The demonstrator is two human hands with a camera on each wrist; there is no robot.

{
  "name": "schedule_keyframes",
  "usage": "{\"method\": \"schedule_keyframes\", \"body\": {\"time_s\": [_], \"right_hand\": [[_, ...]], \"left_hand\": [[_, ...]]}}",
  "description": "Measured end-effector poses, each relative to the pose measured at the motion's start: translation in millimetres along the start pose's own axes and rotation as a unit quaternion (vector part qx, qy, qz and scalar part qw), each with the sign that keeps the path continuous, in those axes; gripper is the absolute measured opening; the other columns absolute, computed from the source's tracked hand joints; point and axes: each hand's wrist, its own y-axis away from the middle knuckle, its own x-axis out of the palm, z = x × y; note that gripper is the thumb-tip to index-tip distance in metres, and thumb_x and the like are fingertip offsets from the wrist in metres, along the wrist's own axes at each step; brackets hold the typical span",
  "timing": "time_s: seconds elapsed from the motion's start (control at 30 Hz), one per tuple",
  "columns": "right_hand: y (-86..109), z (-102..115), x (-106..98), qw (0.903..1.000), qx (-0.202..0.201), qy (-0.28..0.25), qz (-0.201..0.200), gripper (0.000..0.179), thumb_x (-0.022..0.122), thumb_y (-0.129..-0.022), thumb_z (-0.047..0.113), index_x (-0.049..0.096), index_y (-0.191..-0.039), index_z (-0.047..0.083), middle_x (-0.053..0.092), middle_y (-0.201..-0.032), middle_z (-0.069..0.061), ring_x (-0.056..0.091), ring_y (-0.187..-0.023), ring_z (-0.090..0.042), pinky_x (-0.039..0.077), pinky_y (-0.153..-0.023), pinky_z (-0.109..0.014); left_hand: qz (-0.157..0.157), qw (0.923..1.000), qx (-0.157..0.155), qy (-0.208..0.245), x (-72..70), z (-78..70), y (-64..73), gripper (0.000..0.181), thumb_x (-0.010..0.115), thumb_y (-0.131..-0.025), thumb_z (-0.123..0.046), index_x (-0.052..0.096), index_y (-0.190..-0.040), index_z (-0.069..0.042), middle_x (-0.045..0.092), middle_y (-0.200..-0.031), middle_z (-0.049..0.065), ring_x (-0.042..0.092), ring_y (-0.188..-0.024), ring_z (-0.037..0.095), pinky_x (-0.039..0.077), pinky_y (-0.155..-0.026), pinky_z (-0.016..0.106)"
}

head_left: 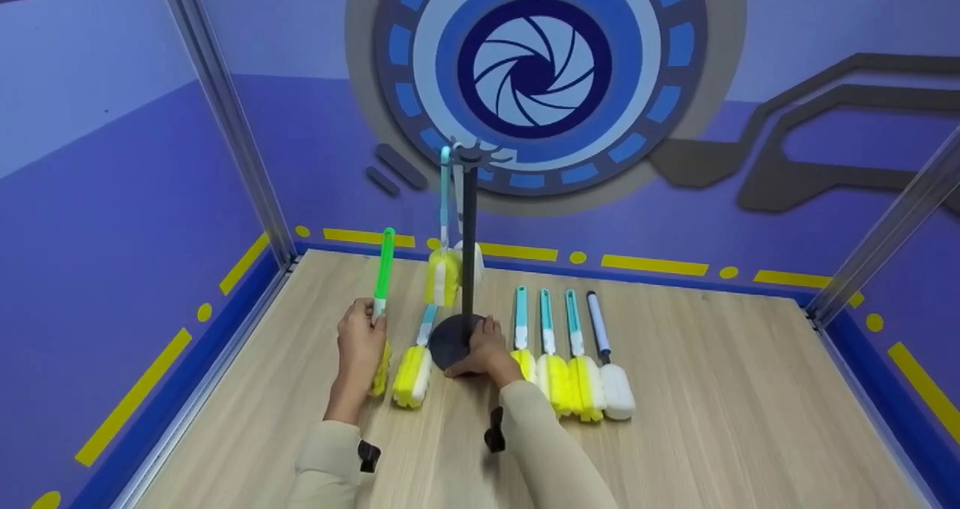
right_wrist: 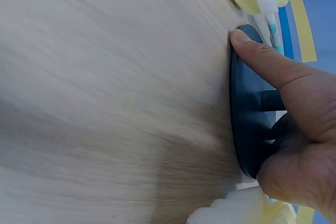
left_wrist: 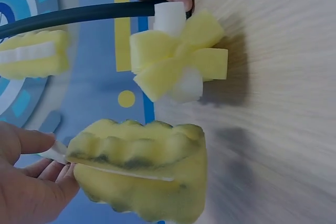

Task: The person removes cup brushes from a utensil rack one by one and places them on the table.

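Observation:
My left hand (head_left: 360, 348) pinches a sponge brush (head_left: 385, 265) at the base of its bright green handle, which points up. Its yellow head (left_wrist: 142, 161) has dark smudges and hangs close over the table. My right hand (head_left: 487, 353) holds the round base of a black stand (head_left: 446, 342), with the thumb along the rim in the right wrist view. From the stand's top hangs a teal-handled brush (head_left: 444, 202) with a yellow-and-white head. A white brush head (head_left: 478, 263) hangs partly hidden behind the post. Between my hands lies another yellow-and-white brush (head_left: 412, 375).
Right of the stand lie three teal-handled brushes (head_left: 556, 385) in a row, one partly hidden by my right hand. Beside them is a white brush (head_left: 617, 393) with a pale handle and dark ends. Blue printed walls (head_left: 300, 142) and metal posts enclose the wooden table (head_left: 720, 389).

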Motion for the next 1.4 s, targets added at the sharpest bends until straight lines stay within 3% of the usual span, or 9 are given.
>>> {"method": "schedule_keyframes", "body": {"time_s": [0.3,0.57,0.83,1.03,1.13,1.3,1.4], "right_hand": [[1.4,-2,-4,0.9998,-0.007,0.019,0.002,0.126,0.087,-0.076,0.052,0.013,-0.160,-0.006,0.007,-0.167,-0.026,0.008,-0.155,-0.038,0.018,-0.123,-0.048],[0.7,-3,-1,0.9998,-0.012,-0.011,-0.008,0.125,0.089,-0.075,0.048,0.014,-0.159,-0.006,0.008,-0.167,-0.026,0.009,-0.155,-0.038,0.021,-0.123,-0.048],[0.8,-1,-3,0.9997,-0.016,-0.014,-0.009,0.124,0.089,-0.075,0.047,0.015,-0.159,-0.006,0.007,-0.167,-0.026,0.010,-0.155,-0.038,0.020,-0.123,-0.048],[2.5,0,-2,0.9998,-0.015,-0.008,-0.012,0.127,0.090,-0.074,0.048,0.014,-0.159,-0.007,0.008,-0.167,-0.026,0.010,-0.155,-0.038,0.021,-0.123,-0.048],[2.0,-1,0,0.9997,-0.021,-0.002,-0.013,0.128,0.091,-0.073,0.048,0.015,-0.159,-0.008,0.008,-0.167,-0.027,0.010,-0.155,-0.039,0.021,-0.123,-0.048],[1.3,-1,2,0.9998,-0.017,0.003,-0.007,0.127,0.090,-0.073,0.048,0.014,-0.159,-0.007,0.007,-0.167,-0.026,0.008,-0.155,-0.039,0.020,-0.123,-0.048],[1.1,-1,1,0.9996,-0.022,0.019,-0.003,0.125,0.089,-0.075,0.049,0.015,-0.158,-0.009,0.008,-0.166,-0.027,0.008,-0.155,-0.040,0.020,-0.123,-0.047]], "left_hand": [[0.060,0.9963,-0.032,-0.052,28.8,6.6,-27.3,0.026,0.064,-0.098,-0.002,0.062,-0.122,0.009,0.067,-0.116,0.027,0.066,-0.109,0.040,0.053,-0.091,0.052],[0.120,0.9846,-0.041,-0.121,52.4,8.5,-37.3,0.011,0.056,-0.099,0.000,0.063,-0.102,0.008,0.067,-0.096,0.024,0.068,-0.092,0.034,0.055,-0.078,0.044],[0.153,0.9697,-0.061,-0.180,59.3,10.8,-40.8,0.013,0.053,-0.097,0.005,0.065,-0.100,0.006,0.067,-0.093,0.019,0.067,-0.088,0.029,0.055,-0.077,0.043],[0.187,0.9563,-0.130,-0.184,58.9,21.8,-38.2,0.015,0.049,-0.098,0.007,0.062,-0.104,0.003,0.062,-0.095,0.012,0.057,-0.086,0.022,0.053,-0.080,0.040],[0.189,0.9538,-0.157,-0.172,58.0,26.3,-36.0,0.015,0.051,-0.097,0.007,0.061,-0.107,0.003,0.063,-0.098,0.013,0.058,-0.087,0.022,0.052,-0.083,0.040],[0.189,0.9547,-0.154,-0.171,58.5,27.6,-35.1,0.013,0.056,-0.095,0.008,0.061,-0.105,0.002,0.063,-0.096,0.014,0.059,-0.087,0.024,0.052,-0.082,0.040],[0.188,0.9545,-0.128,-0.193,60.4,27.2,-35.4,0.013,0.058,-0.093,0.010,0.061,-0.102,0.002,0.064,-0.093,0.014,0.062,-0.086,0.025,0.053,-0.080,0.040]]}}
